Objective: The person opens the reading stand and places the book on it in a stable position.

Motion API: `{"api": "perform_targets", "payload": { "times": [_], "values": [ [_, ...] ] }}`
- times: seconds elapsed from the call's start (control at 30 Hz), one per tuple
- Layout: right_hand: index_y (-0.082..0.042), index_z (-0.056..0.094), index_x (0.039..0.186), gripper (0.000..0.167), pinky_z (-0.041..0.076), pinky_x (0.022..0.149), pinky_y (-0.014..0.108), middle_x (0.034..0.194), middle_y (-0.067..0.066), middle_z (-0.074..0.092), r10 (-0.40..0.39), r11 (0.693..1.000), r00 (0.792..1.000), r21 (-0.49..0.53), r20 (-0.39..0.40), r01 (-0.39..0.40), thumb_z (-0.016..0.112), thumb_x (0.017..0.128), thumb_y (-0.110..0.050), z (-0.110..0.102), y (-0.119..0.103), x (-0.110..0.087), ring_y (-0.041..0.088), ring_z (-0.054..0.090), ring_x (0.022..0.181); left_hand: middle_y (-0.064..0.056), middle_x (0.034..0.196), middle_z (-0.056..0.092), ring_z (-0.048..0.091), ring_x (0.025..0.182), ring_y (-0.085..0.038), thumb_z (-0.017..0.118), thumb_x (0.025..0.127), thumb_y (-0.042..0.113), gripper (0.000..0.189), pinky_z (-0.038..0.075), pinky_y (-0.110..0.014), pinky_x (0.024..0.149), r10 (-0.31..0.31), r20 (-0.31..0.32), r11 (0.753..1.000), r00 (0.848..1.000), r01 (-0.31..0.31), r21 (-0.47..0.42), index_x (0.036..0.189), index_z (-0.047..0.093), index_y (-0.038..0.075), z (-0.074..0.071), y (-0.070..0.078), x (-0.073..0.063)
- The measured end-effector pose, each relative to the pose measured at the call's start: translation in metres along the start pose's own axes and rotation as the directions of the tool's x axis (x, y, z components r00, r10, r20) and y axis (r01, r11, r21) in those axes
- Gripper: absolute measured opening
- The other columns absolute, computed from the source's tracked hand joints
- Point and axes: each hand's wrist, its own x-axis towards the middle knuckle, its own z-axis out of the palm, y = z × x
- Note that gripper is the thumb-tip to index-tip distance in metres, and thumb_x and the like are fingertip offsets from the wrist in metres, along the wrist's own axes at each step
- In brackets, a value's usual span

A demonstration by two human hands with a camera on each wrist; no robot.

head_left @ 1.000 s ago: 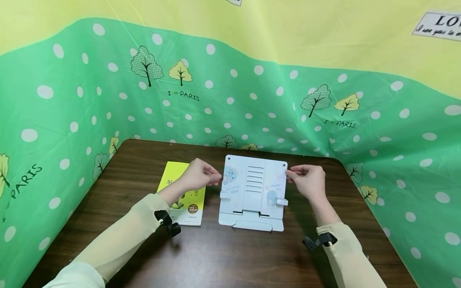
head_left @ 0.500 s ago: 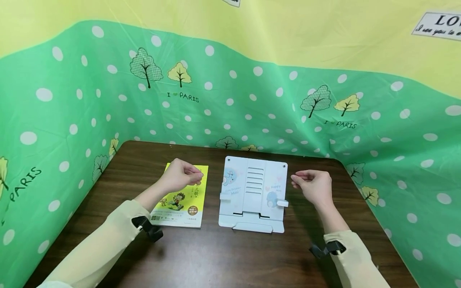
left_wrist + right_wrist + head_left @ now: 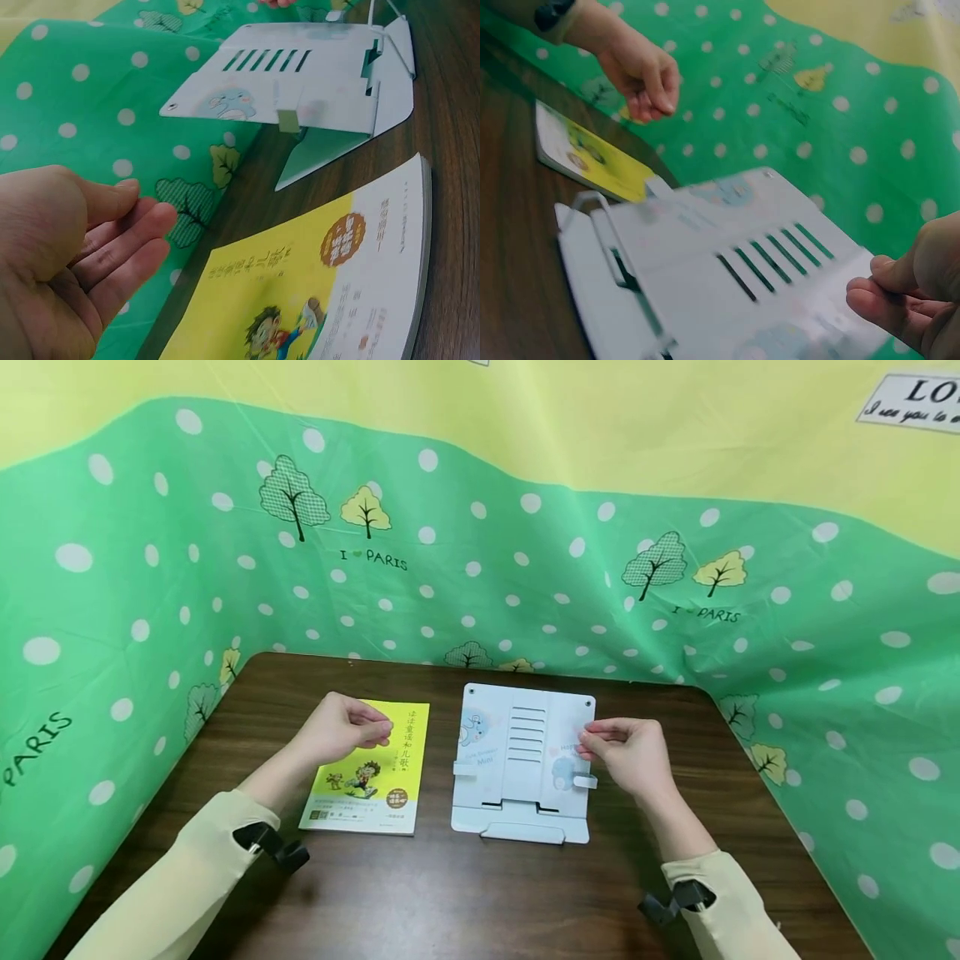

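Note:
A white book stand point(image 3: 528, 760) with pale blue cartoon prints and a slotted middle stands tilted on the table. Left of it lies a yellow and white children's book point(image 3: 375, 785), cover up. My left hand point(image 3: 337, 727) hovers over the book's upper left part, fingers loosely bent, holding nothing; the left wrist view shows it apart from the book point(image 3: 300, 292). My right hand point(image 3: 630, 752) is at the stand's right edge, its fingertips overlapping the panel in the head view. In the right wrist view the thumb and fingers point(image 3: 866, 296) lie before the stand; contact cannot be told.
The dark wooden table point(image 3: 480, 893) reaches back to a green and yellow printed curtain point(image 3: 480, 543), which encloses the back and sides. Two small clips point(image 3: 577, 781) stick out at the stand's sides, and a ledge point(image 3: 522, 833) runs along its bottom.
My left hand has moved left from the stand's edge to over the book. My right hand drew away from the right edge, then came back lower over it. The stand stays put.

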Motion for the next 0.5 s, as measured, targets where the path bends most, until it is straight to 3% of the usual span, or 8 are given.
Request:
{"api": "perform_targets", "payload": {
  "times": [0.33, 0.5],
  "values": [
    [0.02, 0.072, 0.108, 0.016, 0.063, 0.076, 0.046, 0.096, 0.028, 0.076, -0.005, 0.998, 0.986, 0.061, 0.165, -0.005, 0.073, 0.094, 0.013, 0.057, -0.019, -0.012, 0.042, 0.077, 0.087, -0.018, 0.096, 0.078, 0.077, 0.094, -0.037, 0.076, 0.099, 0.008, 0.024, 0.061, -0.05, 0.085, -0.059, 0.017, 0.998, 0.998, 0.059, -0.015, 0.111, 0.075, -0.013, -0.023, -0.009, -0.017],
    [0.018, 0.073, 0.11, 0.017, 0.063, 0.079, 0.046, 0.098, 0.024, 0.077, 0.02, 0.997, 0.967, 0.067, 0.253, -0.038, 0.072, 0.095, 0.011, 0.09, -0.023, -0.017, 0.043, 0.077, 0.092, -0.019, 0.099, 0.078, 0.077, 0.097, -0.036, 0.075, 0.1, 0.009, 0.024, 0.062, -0.048, 0.086, -0.088, 0.002, 0.996, 0.996, 0.088, 0.033, 0.112, 0.075, -0.011, -0.032, -0.018, -0.021]
  ]
}}
